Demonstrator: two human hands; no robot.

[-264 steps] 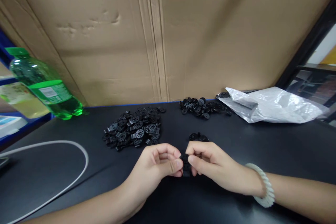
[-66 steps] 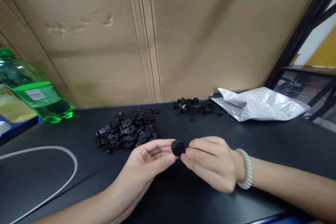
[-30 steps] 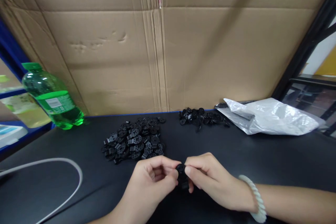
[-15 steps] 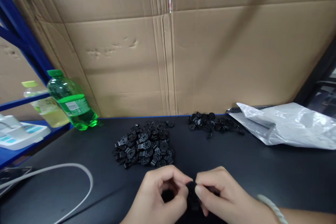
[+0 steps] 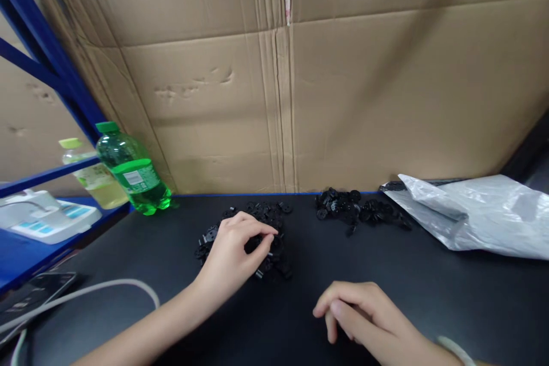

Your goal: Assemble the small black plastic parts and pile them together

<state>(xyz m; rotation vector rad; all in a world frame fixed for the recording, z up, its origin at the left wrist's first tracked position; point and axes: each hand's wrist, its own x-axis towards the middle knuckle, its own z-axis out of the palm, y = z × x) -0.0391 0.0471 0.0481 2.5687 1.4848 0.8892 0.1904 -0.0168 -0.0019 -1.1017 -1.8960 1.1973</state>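
Note:
My left hand (image 5: 234,251) reaches forward onto the left pile of small black perforated discs (image 5: 274,251). Its fingers are curled, and thumb and fingertips pinch a small black part (image 5: 254,243) on top of the pile. My right hand (image 5: 364,317) rests low on the black tabletop (image 5: 429,286), palm down, fingers bent together. Nothing shows in it, and it is apart from both piles. A pale bracelet (image 5: 450,346) peeks out at its wrist. A second, smaller pile of black parts (image 5: 355,211) lies further back to the right.
A crumpled clear plastic bag (image 5: 467,214) lies at the back right. A green bottle (image 5: 132,171) and a paler bottle (image 5: 92,174) stand at the back left by a blue shelf frame (image 5: 47,63). A white cable (image 5: 98,291) loops at the left. A cardboard wall (image 5: 300,86) closes the back.
My hands have separated: the left one moved forward from the shared black part to the left pile, and the right one stayed low, now without the part. The view has tilted up and leftward.

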